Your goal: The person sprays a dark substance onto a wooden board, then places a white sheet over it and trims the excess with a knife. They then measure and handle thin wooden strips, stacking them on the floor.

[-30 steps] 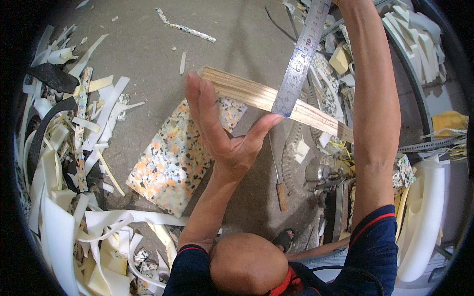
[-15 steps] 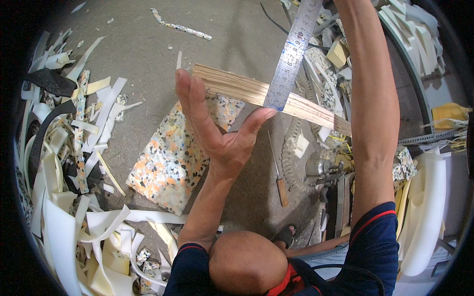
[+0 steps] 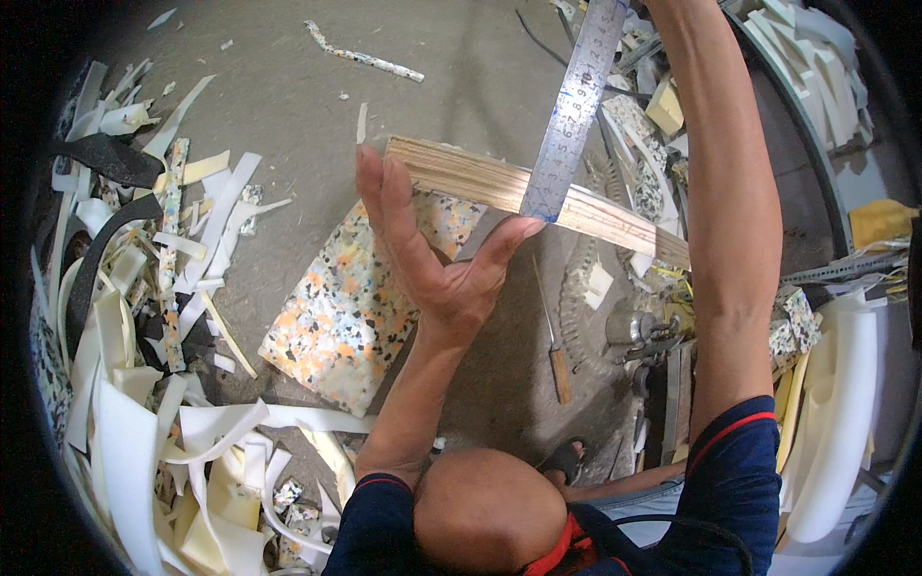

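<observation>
My left hand (image 3: 449, 278) holds a flat wooden board (image 3: 451, 171), seen along its layered, light-brown edge. Two fingers rise past the board's left end, and the thumb presses near its lower edge, close to the ruler. A steel ruler (image 3: 569, 120) crosses the board at a steep slant, its lower end beside my thumb tip. My right forearm (image 3: 725, 192) reaches up along the right to the top edge, near the ruler's upper part; the hand itself is cut off there. Below the board, a speckled foam slab (image 3: 331, 307) lies on the floor, partly hidden by my left hand.
A knife with a wooden handle (image 3: 560, 374) lies on the floor beside a coiled clear hose (image 3: 579, 317) and a metal cup of a spray gun (image 3: 624, 326). White and yellow foam offcuts (image 3: 130, 451) heap up at left. A thick white foam roll (image 3: 836, 422) stands at right.
The whole view has shifted slightly, so everything appears a little farther right and down. My left hand, the board and the ruler keep nearly the same places relative to each other.
</observation>
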Available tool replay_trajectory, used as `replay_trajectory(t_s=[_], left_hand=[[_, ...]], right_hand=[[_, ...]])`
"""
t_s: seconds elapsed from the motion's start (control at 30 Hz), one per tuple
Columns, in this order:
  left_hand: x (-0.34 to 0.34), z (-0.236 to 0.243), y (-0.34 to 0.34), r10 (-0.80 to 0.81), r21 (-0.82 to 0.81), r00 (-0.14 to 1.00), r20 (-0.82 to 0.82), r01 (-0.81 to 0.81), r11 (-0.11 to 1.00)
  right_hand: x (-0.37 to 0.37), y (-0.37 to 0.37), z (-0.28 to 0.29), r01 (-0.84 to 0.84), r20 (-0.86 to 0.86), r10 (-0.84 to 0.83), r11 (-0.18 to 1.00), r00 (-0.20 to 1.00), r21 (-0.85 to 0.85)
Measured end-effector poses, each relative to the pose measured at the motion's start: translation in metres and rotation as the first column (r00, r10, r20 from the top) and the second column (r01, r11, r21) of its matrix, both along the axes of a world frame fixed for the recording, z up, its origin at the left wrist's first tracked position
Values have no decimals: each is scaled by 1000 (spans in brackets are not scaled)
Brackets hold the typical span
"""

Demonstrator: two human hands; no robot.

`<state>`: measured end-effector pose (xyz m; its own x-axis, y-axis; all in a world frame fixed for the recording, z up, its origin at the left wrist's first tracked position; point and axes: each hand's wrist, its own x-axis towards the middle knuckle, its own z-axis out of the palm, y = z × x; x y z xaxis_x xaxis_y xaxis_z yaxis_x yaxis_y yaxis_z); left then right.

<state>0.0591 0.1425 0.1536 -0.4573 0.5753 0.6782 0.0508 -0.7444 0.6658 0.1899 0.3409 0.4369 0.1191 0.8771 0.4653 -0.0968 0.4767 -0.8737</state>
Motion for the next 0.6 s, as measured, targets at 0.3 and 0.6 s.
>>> replay_trajectory(t_s=[0.3,0.6], left_hand=[[-4,1,-11,7,-45,999,-43,-9,999],[-6,-1,-19,-101,-62,995,16,102,993]], right_hand=[[1,-4,-7,79,-3,-79,996,997,29],[-3,-14,-8,92,-20,-92,995,996,23]])
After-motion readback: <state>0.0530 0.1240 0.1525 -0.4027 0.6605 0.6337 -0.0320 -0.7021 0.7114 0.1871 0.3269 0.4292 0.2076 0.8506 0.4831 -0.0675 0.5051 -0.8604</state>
